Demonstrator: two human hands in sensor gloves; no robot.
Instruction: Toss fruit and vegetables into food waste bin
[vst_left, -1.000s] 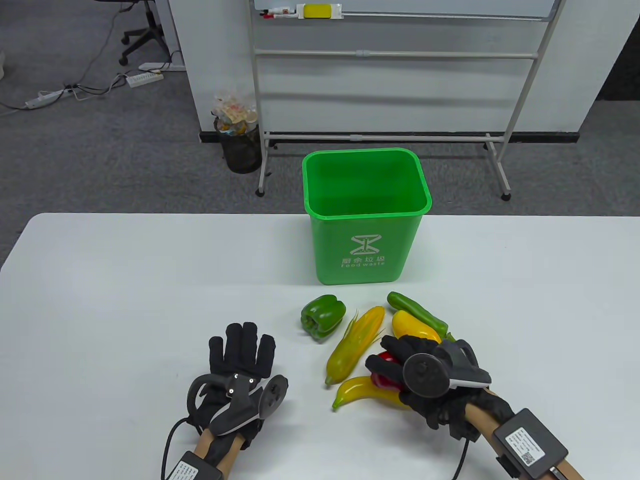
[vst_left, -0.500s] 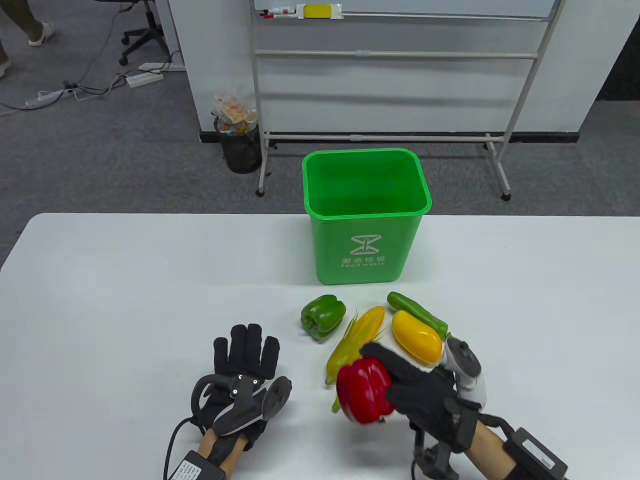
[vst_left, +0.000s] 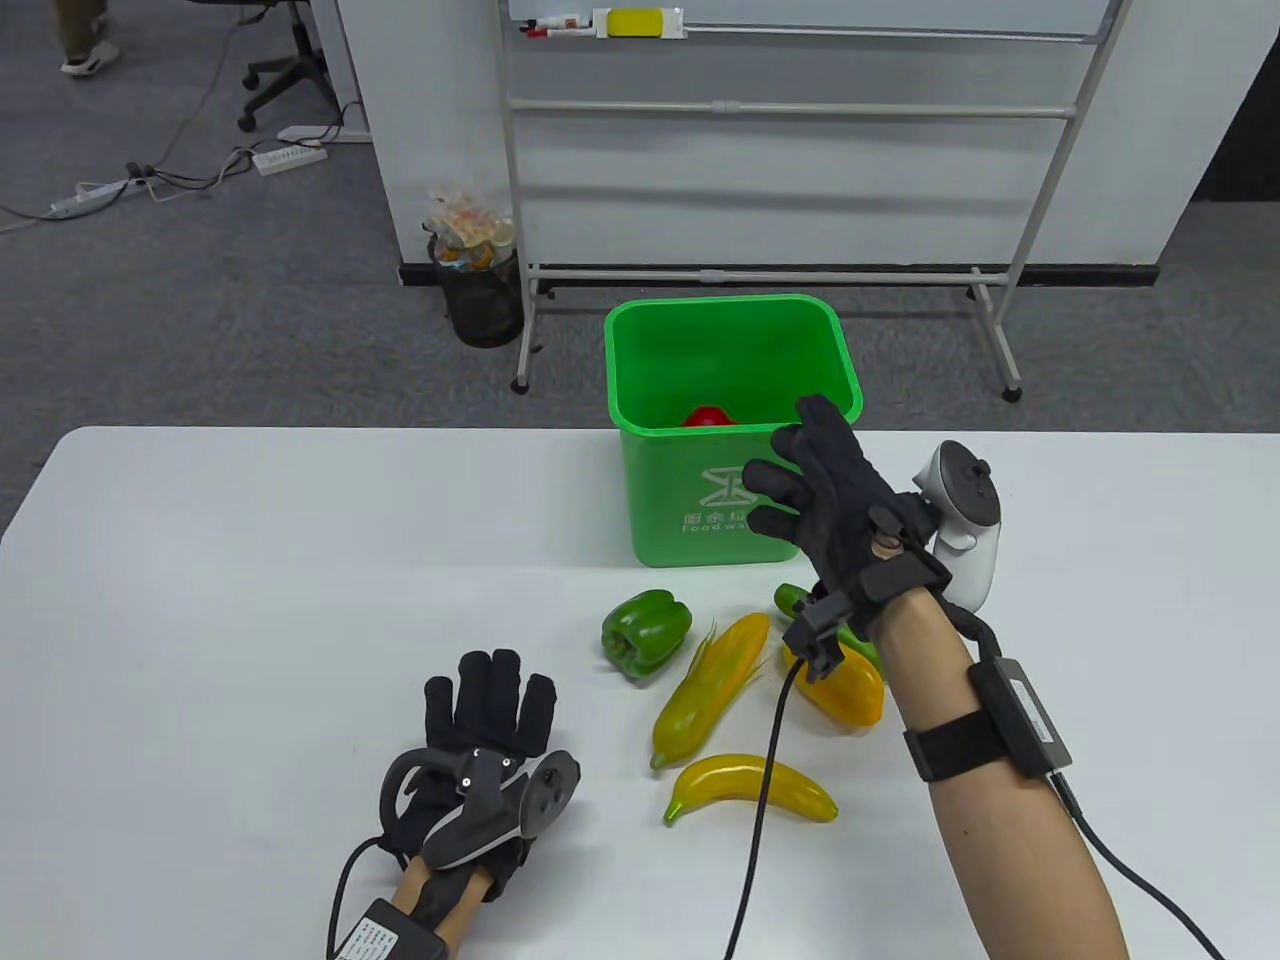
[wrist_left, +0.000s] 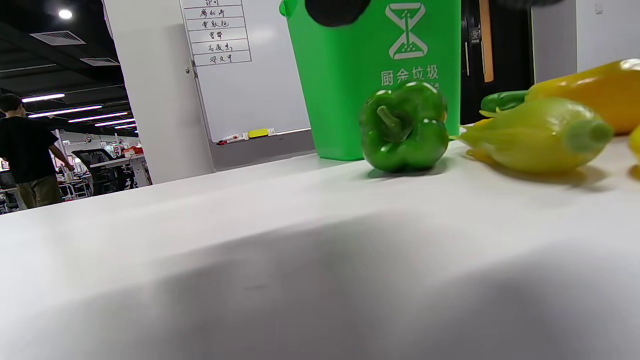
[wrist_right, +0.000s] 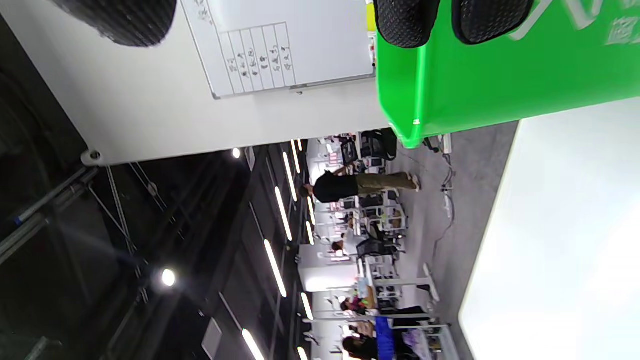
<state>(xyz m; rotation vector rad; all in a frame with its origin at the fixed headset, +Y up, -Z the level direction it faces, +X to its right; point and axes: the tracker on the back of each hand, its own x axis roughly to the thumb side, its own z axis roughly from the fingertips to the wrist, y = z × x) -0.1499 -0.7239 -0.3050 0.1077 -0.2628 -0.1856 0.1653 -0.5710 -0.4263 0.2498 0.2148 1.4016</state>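
Your right hand (vst_left: 835, 490) is up in front of the green food waste bin (vst_left: 727, 470), near its front right corner, with the fingers spread wide and nothing in them. In the right wrist view you can see a couple of gloved fingertips (wrist_right: 407, 20) against the bin's green wall (wrist_right: 500, 75), but I can't tell if they're touching it or just in front of it.

The red pepper (vst_left: 708, 416) is inside the bin, just a bit of it peeking over the front rim.

Your left hand (vst_left: 480, 750) lies flat on the white desk (vst_left: 250, 600), palm down, fingers stretched out and a little apart, holding nothing, well off to the left of the produce.

On the desk in front of the bin:
- green bell pepper (vst_left: 644, 632), on its side; the left wrist view shows its stem (wrist_left: 387, 120) facing the camera
- corn cob (vst_left: 710, 688), lying diagonally just right of the green pepper
- banana (vst_left: 752, 786), nearest to you, below the corn
- yellow pepper (vst_left: 848, 690), partly hidden behind your right wrist
- long green pepper (vst_left: 790, 598), mostly covered by your right hand and wrist, only an end showing

The corn and yellow pepper sit close together; can't tell whether they touch.
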